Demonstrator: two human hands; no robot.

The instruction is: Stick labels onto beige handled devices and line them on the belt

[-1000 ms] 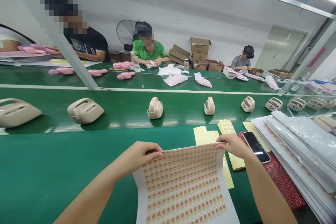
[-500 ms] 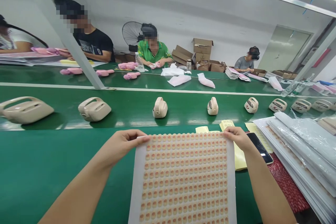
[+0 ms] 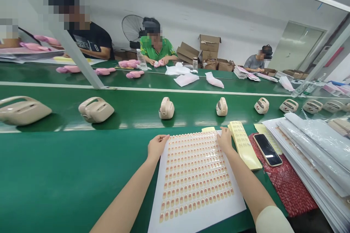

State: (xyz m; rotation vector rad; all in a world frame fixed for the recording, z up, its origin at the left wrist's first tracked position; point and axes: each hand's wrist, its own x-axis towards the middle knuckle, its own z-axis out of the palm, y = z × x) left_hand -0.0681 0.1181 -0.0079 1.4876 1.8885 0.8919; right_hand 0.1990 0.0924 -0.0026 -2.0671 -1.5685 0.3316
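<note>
A white sticker sheet (image 3: 197, 174), printed with rows of small oval cream-and-red stickers, lies tilted toward me over the green table (image 3: 68, 174). My left hand (image 3: 158, 147) pinches its far left corner. At the far right corner, my right hand (image 3: 225, 140) grips the sheet's edge, with the thumb on top. Just right of that hand is a yellow sticker strip (image 3: 244, 147) with pale oval labels. Another bit of yellow paper (image 3: 208, 129) pokes out behind the sheet's far edge.
Beige handled devices (image 3: 166, 108) stand in a row along the green belt beyond. To the right, a phone (image 3: 268, 150) rests on red bubble wrap (image 3: 294, 193), beside stacked plastic-wrapped sheets (image 3: 314, 153). Across the line, several co-workers sit near pink items (image 3: 135, 74). A metal post (image 3: 79, 58) rises at left.
The sticker sheet has been lowered and moved farther from me, now lying flatter. Both hands went with it and came closer together. The yellow strip on the right is more exposed.
</note>
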